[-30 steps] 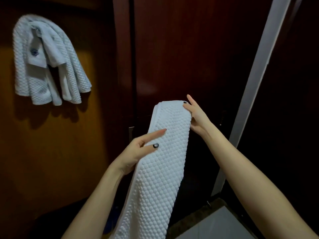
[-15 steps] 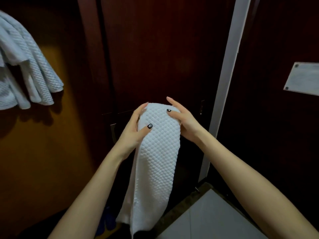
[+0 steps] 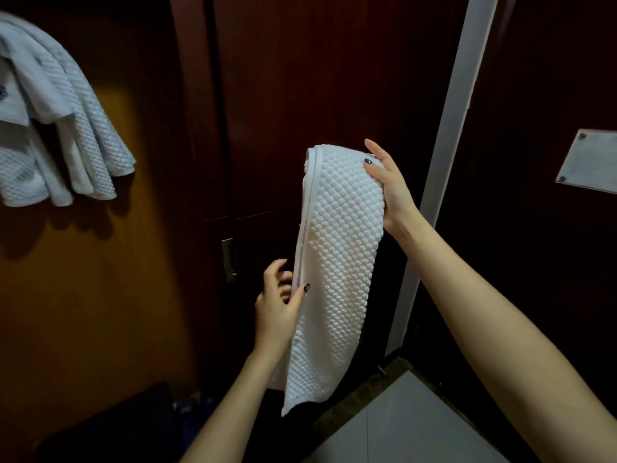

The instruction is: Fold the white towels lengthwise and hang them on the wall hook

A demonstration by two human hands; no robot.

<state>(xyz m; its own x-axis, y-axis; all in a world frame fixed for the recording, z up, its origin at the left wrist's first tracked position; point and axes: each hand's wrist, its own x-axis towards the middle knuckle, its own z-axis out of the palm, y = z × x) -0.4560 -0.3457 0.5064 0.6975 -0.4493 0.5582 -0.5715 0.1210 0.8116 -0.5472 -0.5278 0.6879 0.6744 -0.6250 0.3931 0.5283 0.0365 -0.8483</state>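
Observation:
A white waffle-textured towel (image 3: 337,262), folded into a long narrow strip, hangs down in front of a dark wooden door. My right hand (image 3: 389,185) holds its top right corner, thumb on the front face. Lower down, my left hand (image 3: 278,302) pinches the towel's left hemmed edge, thumb on the front and fingers curled behind. Other white towels (image 3: 66,128) hang bunched on the wall at the upper left; the hook under them is hidden.
A dark wooden door (image 3: 317,78) with a metal latch plate (image 3: 228,259) stands behind the towel. A pale vertical frame strip (image 3: 447,145) runs to the right, and a small plaque (image 3: 589,162) sits on the far right panel. Light floor tiles (image 3: 400,426) lie below.
My left hand slid from the towel's top down its left edge to mid-height. My right hand stayed at the top corner. The folded hem now shows along the left side.

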